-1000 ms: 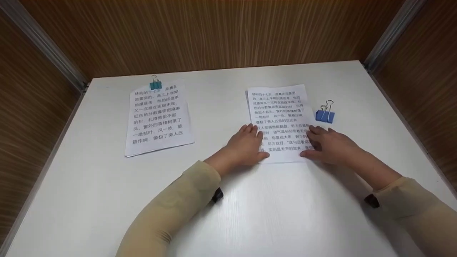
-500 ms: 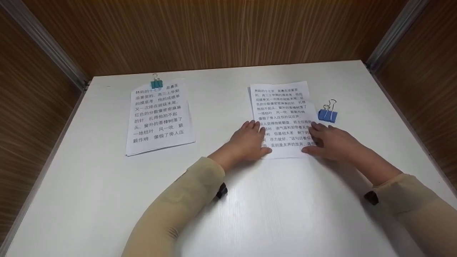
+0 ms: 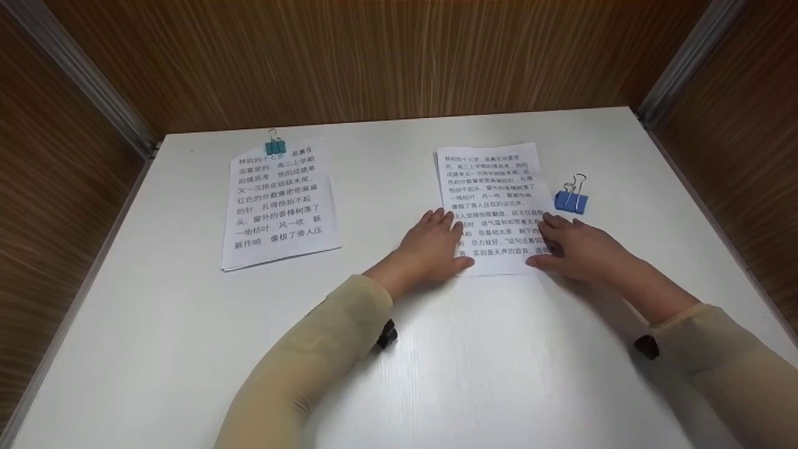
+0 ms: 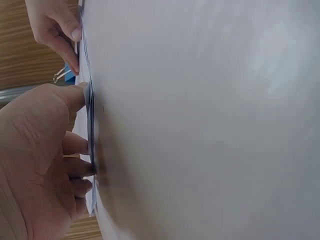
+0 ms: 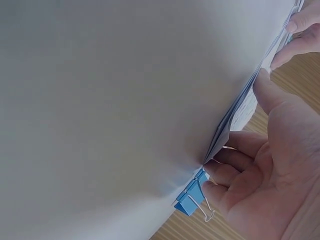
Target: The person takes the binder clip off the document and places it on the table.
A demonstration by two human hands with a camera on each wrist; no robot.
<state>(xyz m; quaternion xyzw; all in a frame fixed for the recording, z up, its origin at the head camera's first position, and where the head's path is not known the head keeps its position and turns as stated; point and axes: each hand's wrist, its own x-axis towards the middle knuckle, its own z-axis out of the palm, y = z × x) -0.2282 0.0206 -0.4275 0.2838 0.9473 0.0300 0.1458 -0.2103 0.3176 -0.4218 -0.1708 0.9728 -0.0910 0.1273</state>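
Note:
A stack of printed sheets (image 3: pixel 489 181) lies right of centre on the white table, its sheets slightly uneven along the left and right sides. My left hand (image 3: pixel 430 246) rests at the stack's lower left, fingers along the side edge and thumb on the near margin. Mirroring it, my right hand (image 3: pixel 586 249) touches the lower right edge. In the left wrist view the fingertips press against the sheet edges (image 4: pixel 90 125). Just beyond my right fingers sits a blue binder clip (image 3: pixel 571 202), its wire handles up; the right wrist view shows this clip (image 5: pixel 190 196) close to the little finger.
Another stack of printed sheets (image 3: pixel 277 206) lies at the left, with a teal binder clip (image 3: pixel 275 147) on its top edge. Wood-grain panels (image 3: pixel 399 56) enclose the table (image 3: pixel 187 349) at the back and both sides.
Both hands and the stack between them have shifted slightly away from me and to the right, mostly in the first half second. Since then they have stayed almost still.

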